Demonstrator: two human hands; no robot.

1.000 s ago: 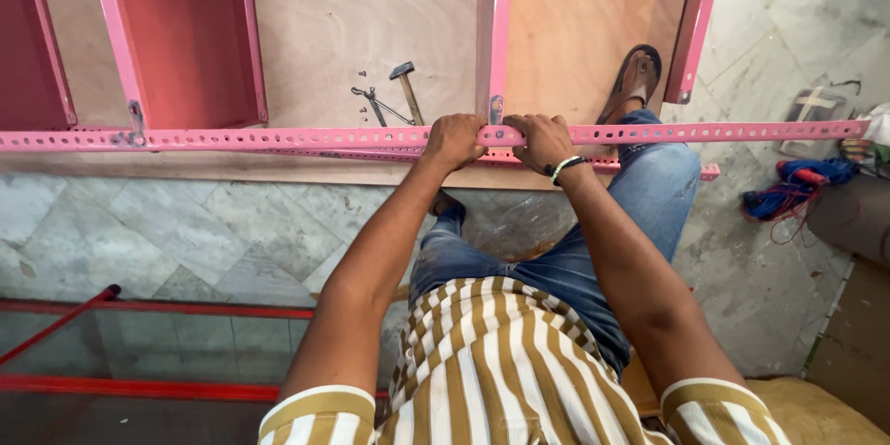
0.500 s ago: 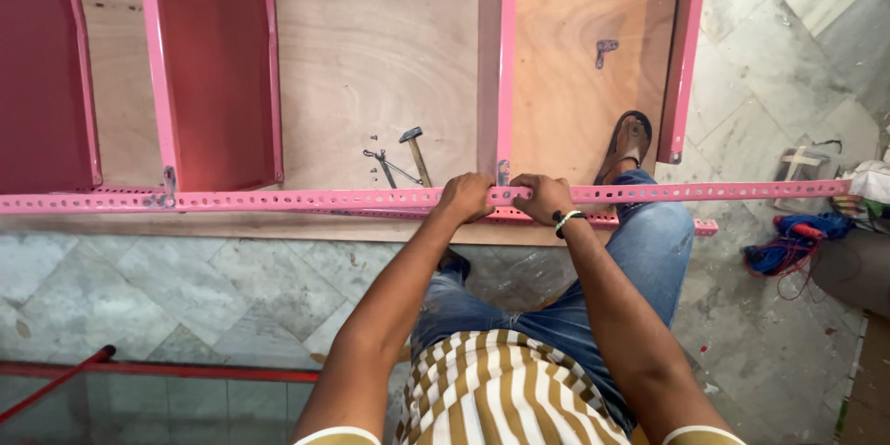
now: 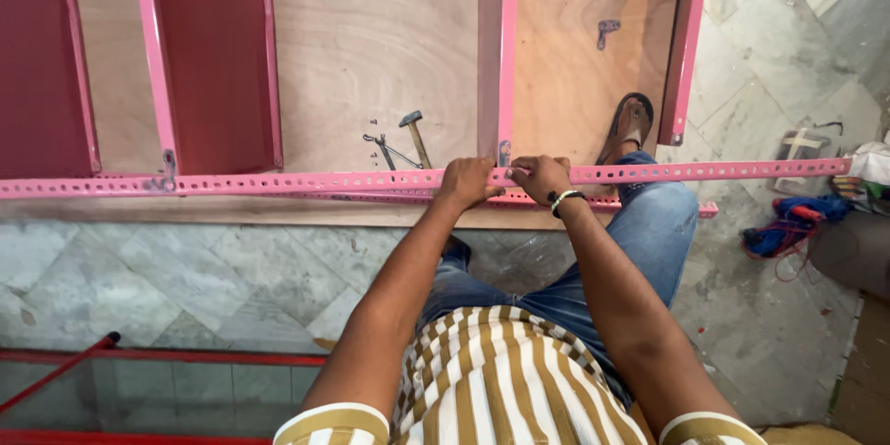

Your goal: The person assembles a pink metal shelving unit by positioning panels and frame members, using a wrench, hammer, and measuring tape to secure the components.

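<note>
A long pink slotted angle bar runs across the view from left to right. My left hand and my right hand both grip it close together, where an upright pink bar meets it at a metal corner bracket. A dark band circles my right wrist. Pink shelf panels hang from the frame to the left. The whole frame lies over a plywood sheet.
A hammer and pliers lie on the plywood just beyond my hands. My sandalled foot rests on the board at right. A small loose bracket lies farther up. Red bars cross the marble floor near me; tangled cords sit at right.
The view has shifted so the frame sits lower in view and more plywood shows above. Both hands stay closed on the long bar at the same joint.
</note>
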